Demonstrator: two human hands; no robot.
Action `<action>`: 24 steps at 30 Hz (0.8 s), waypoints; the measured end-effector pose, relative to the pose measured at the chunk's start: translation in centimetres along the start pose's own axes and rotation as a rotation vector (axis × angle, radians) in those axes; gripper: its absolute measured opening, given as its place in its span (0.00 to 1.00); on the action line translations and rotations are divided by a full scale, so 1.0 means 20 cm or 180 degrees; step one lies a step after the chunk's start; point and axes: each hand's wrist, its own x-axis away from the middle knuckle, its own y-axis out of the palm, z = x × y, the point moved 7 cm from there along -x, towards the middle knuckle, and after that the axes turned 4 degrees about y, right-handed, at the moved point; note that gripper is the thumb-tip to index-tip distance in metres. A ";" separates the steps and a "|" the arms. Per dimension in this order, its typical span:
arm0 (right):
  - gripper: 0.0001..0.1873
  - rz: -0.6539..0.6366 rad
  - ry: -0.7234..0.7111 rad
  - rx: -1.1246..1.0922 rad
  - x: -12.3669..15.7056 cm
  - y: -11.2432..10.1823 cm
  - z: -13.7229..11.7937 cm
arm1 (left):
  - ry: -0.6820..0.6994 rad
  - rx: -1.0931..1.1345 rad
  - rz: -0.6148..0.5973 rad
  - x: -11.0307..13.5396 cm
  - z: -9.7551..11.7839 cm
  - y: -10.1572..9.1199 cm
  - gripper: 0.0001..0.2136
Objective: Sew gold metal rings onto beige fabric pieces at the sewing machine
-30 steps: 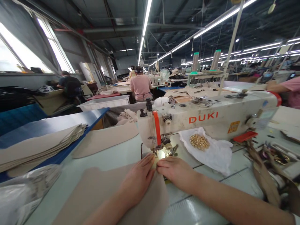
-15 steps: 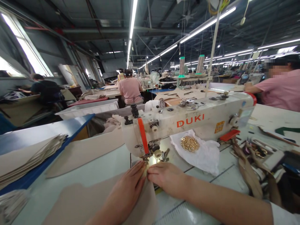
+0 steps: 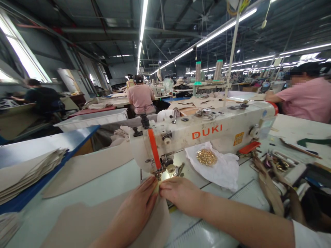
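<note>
A white DUKI sewing machine [image 3: 207,132] stands on the pale table [image 3: 111,182]. A beige fabric piece [image 3: 85,224] lies in front of it, its corner under the needle area [image 3: 158,174]. My left hand [image 3: 134,213] lies flat on the fabric, fingers stretched toward the needle. My right hand [image 3: 181,194] rests beside it, fingertips pressed on the fabric's edge just before the presser foot. Both hands touch the fabric and almost touch each other.
White cloth [image 3: 217,168] holding gold rings [image 3: 206,157] lies under the machine arm. A stack of beige pieces [image 3: 28,172] sits on a blue board at left. Tools and straps [image 3: 274,172] clutter the right. A person in pink [image 3: 307,98] sits at right; others work behind.
The view has swung right and slightly down, so everything shifted left. My hands stay on the fabric at the needle, hardly moved relative to the machine.
</note>
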 end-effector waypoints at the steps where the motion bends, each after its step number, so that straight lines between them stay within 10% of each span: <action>1: 0.07 -0.0003 0.0000 0.0002 0.00 0.00 0.00 | -0.0024 0.0007 -0.0019 0.00 0.00 0.00 0.19; 14: 0.07 -0.0077 0.0071 -0.0052 0.00 -0.01 0.00 | -0.0235 0.0209 -0.0207 -0.01 0.01 -0.01 0.20; 24: 0.06 0.0055 -0.0556 -0.0121 0.04 0.03 -0.19 | -0.0442 0.0223 -0.0293 0.27 0.10 -0.09 0.21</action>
